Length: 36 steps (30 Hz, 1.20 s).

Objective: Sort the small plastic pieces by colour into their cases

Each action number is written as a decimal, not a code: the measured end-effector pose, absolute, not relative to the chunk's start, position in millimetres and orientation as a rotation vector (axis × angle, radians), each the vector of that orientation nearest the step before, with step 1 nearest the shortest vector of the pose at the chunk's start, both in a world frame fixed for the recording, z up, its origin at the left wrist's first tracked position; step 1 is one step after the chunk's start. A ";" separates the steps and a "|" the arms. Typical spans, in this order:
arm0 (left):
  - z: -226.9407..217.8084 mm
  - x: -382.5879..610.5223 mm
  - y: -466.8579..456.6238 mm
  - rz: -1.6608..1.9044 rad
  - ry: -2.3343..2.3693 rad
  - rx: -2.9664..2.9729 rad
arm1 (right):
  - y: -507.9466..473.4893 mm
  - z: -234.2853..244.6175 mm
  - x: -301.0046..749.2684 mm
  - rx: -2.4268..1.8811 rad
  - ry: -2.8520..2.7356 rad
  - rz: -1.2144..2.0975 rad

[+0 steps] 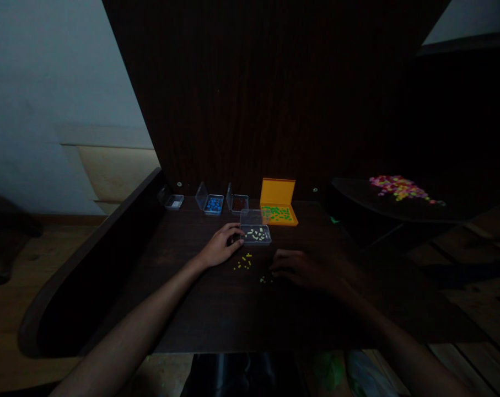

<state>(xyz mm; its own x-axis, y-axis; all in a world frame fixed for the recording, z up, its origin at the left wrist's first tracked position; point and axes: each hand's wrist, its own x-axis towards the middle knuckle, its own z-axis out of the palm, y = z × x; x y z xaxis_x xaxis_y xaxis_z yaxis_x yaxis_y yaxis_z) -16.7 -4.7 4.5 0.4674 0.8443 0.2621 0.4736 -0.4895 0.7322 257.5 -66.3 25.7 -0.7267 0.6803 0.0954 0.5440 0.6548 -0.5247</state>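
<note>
Clear plastic glints in the gloom: an oblong box (pixel 256 243), its left end touching the fingertips of the left grip (pixel 221 245). That forearm slants in from the lower left, back of the hand upward, thumb and fingers spread apart. From where I stand, the box's long axis runs side to side, its lid (pixel 251 216) tipped back away from the person, cream pieces (pixel 256 236) scattered inside. The right grip (pixel 297 266) is low over the dark tabletop (pixel 216 314), fingers curled leftward; I cannot tell whether they pinch anything. Just beside its fingertips sit tiny pale crumbs (pixel 262 279); between both grips, yellow bits (pixel 244 258).
</note>
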 end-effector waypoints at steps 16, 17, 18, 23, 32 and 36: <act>5.1 -16.8 -5.7 0.841 1.081 2.144 | -52.2 18.3 244.9 -0.823 -2.476 0.512; 5.0 -16.7 -5.4 0.844 1.082 2.143 | -45.3 21.0 241.2 -0.819 -2.455 0.495; 5.0 -16.7 -5.2 0.845 1.082 2.144 | -37.3 23.9 236.7 -0.825 -2.438 0.472; 4.5 -15.9 -4.8 0.845 1.088 2.152 | 4.5 36.2 211.0 -0.924 -2.474 0.359; 2.2 -16.2 -4.9 0.845 1.078 2.151 | 28.6 34.4 197.0 -1.044 -2.683 0.410; 1.6 -15.9 -4.8 0.855 1.078 2.155 | 27.4 35.0 198.2 -1.065 -2.705 0.403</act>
